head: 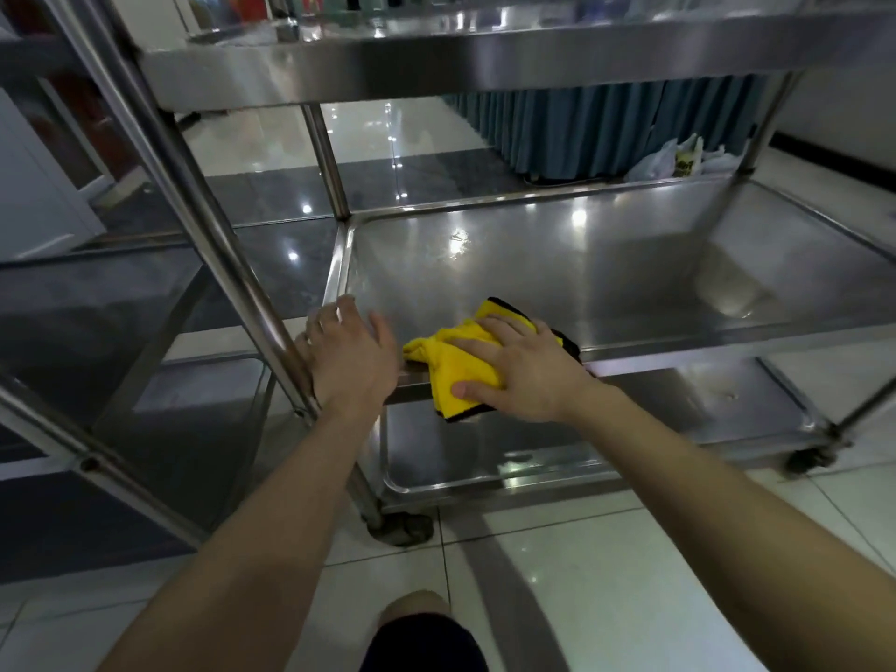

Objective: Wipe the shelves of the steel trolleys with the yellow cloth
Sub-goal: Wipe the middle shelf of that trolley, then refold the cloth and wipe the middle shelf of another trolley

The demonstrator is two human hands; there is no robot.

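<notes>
Your right hand (528, 368) presses the one yellow cloth (458, 363) under flat fingers on the middle shelf's (606, 264) front edge, at frame centre. Your left hand (351, 354) rests relaxed just beside it.

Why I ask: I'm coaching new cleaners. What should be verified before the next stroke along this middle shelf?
1. The right hand presses flat on the yellow cloth: ok.
2. Cloth fully on the middle shelf: not ok, it hangs over the front rim.
3. The left hand steadies the trolley beside the corner post: ok.
4. The castor is locked: cannot tell.
5. Shelf ahead already clean: cannot tell, because of glare.
</notes>
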